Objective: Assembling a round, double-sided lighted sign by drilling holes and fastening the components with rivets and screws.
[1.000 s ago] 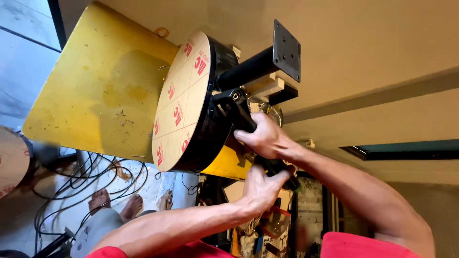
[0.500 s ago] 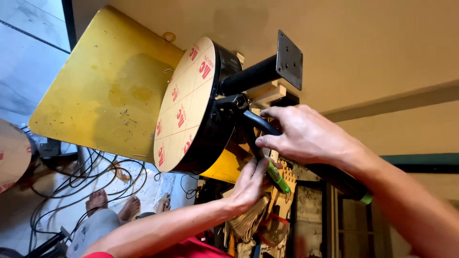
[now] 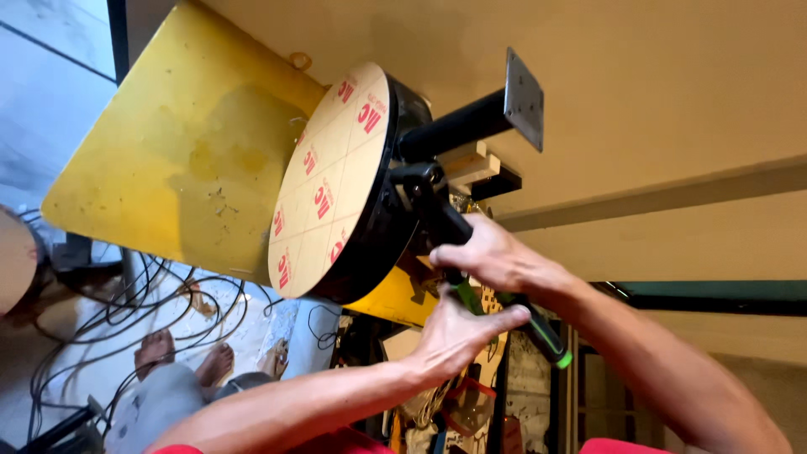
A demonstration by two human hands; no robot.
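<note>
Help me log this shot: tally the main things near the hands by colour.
Yellow: 1, the yellow panel
Black: 2, the black post and the black-and-green tool handle
Tan: 1, the round disc
Hands: 2, left hand and right hand
Total: 6

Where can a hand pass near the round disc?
Free: the bare yellow panel left of the round disc. Crowded: right of the disc, where right hand and left hand grip the black-and-green tool handle.
</note>
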